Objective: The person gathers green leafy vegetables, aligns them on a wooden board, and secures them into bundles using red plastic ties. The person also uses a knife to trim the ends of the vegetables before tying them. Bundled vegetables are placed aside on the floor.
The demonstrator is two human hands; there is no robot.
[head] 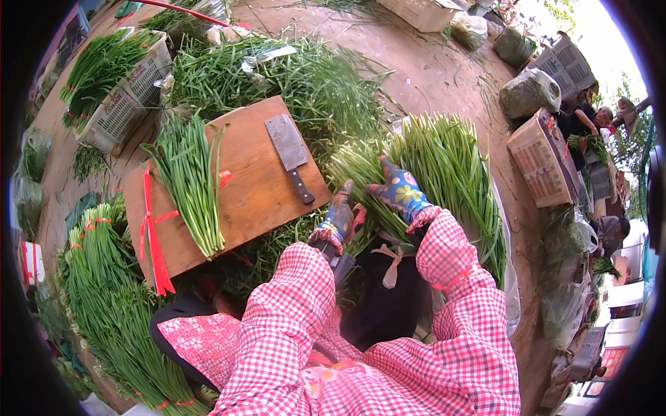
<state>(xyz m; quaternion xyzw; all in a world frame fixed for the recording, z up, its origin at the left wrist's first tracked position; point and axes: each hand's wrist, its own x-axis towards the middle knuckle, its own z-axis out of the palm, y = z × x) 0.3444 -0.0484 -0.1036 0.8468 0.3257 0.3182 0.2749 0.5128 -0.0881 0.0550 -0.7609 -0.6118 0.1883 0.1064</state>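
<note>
My right hand (401, 190), in a blue flowered glove, grips a loose bunch of garlic chives (359, 165) whose far ends are blurred. Beside it on the left, my gloved left hand (339, 214) is near the same bunch; its palm side and grip are hidden. A large pile of chives (447, 171) stands just right of my right hand. To my left is a wooden board (244, 151) bearing a cleaver (289, 153) with a dark handle. Also on the board are a bunch of chives (193, 187) lying over a red tie, and a bundle of red ribbon ties (152, 234).
Loose green leaves (270, 78) are heaped beyond the board. Tied chive bundles (119, 291) lie at lower left, and a plastic crate (125, 99) holds more. Another crate (541, 158), filled bags (530, 93) and a person (588, 122) are on the right.
</note>
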